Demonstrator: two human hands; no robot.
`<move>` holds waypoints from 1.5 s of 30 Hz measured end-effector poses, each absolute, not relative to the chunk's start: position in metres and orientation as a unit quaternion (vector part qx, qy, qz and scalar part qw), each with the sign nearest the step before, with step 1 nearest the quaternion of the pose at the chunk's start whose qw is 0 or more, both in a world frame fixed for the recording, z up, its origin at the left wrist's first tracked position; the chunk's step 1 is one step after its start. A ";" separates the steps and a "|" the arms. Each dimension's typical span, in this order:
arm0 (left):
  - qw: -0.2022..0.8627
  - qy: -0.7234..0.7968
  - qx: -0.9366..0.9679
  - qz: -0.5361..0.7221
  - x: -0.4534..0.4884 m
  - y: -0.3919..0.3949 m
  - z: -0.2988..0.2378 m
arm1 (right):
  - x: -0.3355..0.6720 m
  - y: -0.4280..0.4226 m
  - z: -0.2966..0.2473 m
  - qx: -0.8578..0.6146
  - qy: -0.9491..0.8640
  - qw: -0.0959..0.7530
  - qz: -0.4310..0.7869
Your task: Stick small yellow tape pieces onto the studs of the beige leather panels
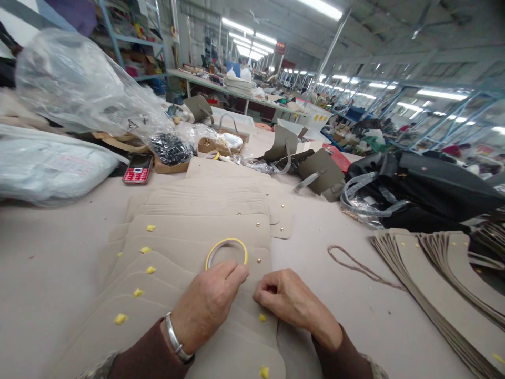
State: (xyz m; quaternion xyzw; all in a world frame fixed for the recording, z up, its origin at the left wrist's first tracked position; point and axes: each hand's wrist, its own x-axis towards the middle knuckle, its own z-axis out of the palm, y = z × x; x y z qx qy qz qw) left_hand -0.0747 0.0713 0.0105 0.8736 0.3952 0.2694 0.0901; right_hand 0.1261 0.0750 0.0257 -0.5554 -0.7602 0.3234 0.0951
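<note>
While over beige panels (197, 231), two hands (209, 296), one yellow tape roll (228, 241).

Factory workshop: rows of tube lights (321, 9) under high ceiling (374, 45), blue rack (138, 40), long cluttered worktable (189, 78), many cut panels (197, 230).

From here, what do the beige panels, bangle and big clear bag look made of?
Beige panels: perhaps leather or synthetic lookalike, matte; smooth, thin, bending sheets.
Bangle: probably metal, polished; silvery highlights.
Big clear bag: likely plastic film, glossy; see-through and crinkled.
</note>
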 end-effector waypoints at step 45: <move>0.018 0.417 0.898 0.137 -0.051 0.064 -0.007 | 0.120 0.079 0.002 -0.623 -0.641 0.319 0.315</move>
